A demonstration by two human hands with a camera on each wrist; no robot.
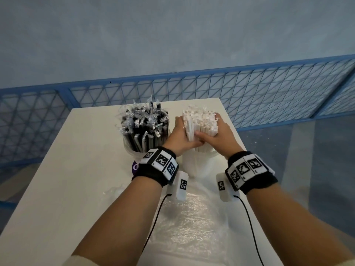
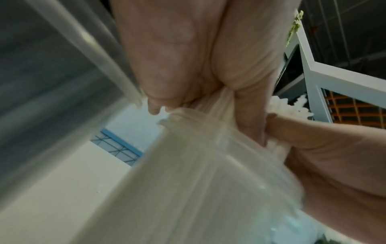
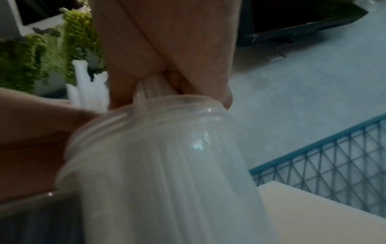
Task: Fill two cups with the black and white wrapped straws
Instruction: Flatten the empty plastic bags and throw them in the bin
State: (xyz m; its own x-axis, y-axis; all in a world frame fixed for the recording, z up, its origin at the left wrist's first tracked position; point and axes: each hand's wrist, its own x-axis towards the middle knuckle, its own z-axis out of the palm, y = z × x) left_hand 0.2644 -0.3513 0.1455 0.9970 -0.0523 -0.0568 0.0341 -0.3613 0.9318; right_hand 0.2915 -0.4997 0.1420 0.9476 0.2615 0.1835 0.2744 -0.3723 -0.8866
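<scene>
**Over the right-hand cup, both hands bunch the white straws**

Above the clear cup (image 1: 197,162) that stands on the bench (image 1: 76,169), two hands close in from either side on a fat bundle of white wrapped straws (image 1: 199,121). Left hand (image 1: 182,137) wraps the near-left flank, right hand (image 1: 217,135) cups the far-right flank, fingers curled round the bundle and clenched on it. Judging by that squeeze, the point is to keep the loose straws gathered tight enough to fit the cup mouth. The wrist views back this up: the straws (image 2: 213,105) funnel out from under the left palm into the cup rim (image 2: 188,118), and the same pinch shows where they (image 3: 150,89) enter the cup (image 3: 163,165) below the right hand. Lower ends look already inside; frayed wrapper tips fan out above the fingers.

Just left of that cup, touching or nearly so, sits the second cup (image 1: 134,150), packed with black wrapped straws (image 1: 144,125), upright and splaying a little. That half looks done. Nearer the person than the cups lies crumpled clear plastic wrap (image 1: 188,223).

A sudden letting go could spill straws sideways.
</scene>
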